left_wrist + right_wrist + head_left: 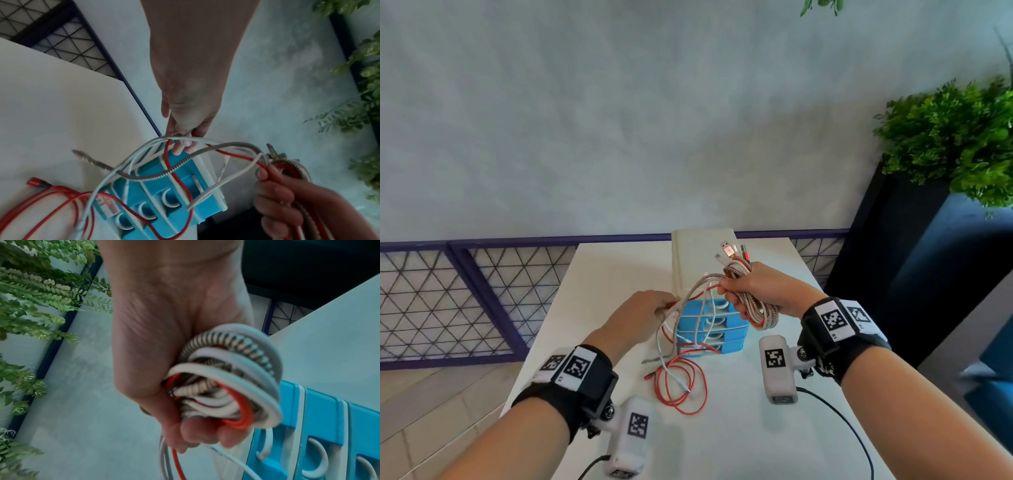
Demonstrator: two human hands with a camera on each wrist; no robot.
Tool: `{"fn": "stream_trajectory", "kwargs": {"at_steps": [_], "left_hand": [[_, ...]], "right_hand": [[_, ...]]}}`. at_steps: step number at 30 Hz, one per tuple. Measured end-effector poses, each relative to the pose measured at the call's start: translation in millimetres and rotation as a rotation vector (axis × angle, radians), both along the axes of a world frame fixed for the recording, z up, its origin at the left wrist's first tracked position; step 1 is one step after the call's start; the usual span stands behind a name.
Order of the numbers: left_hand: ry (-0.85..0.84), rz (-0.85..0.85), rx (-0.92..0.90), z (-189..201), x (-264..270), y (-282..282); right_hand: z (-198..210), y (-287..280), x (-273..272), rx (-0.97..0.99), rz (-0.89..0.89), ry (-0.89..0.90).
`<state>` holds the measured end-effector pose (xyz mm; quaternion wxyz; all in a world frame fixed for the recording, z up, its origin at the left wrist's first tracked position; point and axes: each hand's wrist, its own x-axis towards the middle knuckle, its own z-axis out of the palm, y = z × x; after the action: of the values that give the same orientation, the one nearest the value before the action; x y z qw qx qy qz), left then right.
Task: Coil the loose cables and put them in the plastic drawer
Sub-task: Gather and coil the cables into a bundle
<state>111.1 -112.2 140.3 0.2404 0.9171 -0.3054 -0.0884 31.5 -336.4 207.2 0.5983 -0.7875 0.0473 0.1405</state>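
Right hand (pixel 174 353) grips a coiled cable bundle (pixel 226 382), fingertips hidden behind it; left hand (pixel 635 313) pinches loose strands (pixel 690 298); red cable (pixel 681 383) trails on the table (pixel 739 428) before blue plastic drawers (pixel 726 323).

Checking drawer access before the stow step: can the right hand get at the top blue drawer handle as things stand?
Probably not yet. The right hand is full, gripping the coiled bundle of red, white and braided cables, and loose strands hang across the blue plastic drawer fronts towards the left hand, which pinches them.
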Motion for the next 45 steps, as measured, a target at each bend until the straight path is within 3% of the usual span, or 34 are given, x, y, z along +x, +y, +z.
{"fn": "stream_trajectory", "kwargs": {"at_steps": [3, 6, 8, 11, 16, 23, 27, 32, 36, 45], "left_hand": [[0.142, -0.062, -0.100, 7.2, 0.1, -0.7], [0.441, 0.013, -0.501, 25.1, -8.3, -7.6], [0.562, 0.008, -0.622, 35.1, -14.1, -15.4], [0.584, -0.094, -0.482, 43.0, -23.7, -22.7], [0.955, -0.138, -0.583, 47.2, -25.3, -21.5], [1.048, -0.159, -0.487, 46.0, -29.4, -12.5], [1.116, -0.086, -0.604, 41.3, -33.8, -13.1], [1.272, -0.114, -0.734, 34.7, -29.1, -9.6], [1.213, -0.150, -0.748, 32.6, -33.0, -11.7], [0.467, -0.044, -0.513, 40.2, -56.3, -40.5]], "right_hand": [[1.1, -1.9, -0.4, -0.003, 0.012, 0.004], [2.9, 1.4, -0.4, -0.035, 0.068, 0.017], [3.2, 7.4, -0.1, -0.049, 0.114, 0.026], [3.2, 14.9, 2.1, -0.056, 0.144, 0.007], [0.4, 14.5, 2.3, 0.003, 0.135, -0.013], [1.6, 9.9, 3.2, -0.059, 0.021, -0.093], [1.6, 4.4, 6.9, -0.080, -0.059, -0.123], [-6.1, 6.7, 8.7, -0.067, -0.106, -0.139], [-8.9, 6.2, 8.2, 0.051, -0.125, -0.115], [-15.2, 10.7, 10.6, 0.258, -0.130, -0.030]]}}
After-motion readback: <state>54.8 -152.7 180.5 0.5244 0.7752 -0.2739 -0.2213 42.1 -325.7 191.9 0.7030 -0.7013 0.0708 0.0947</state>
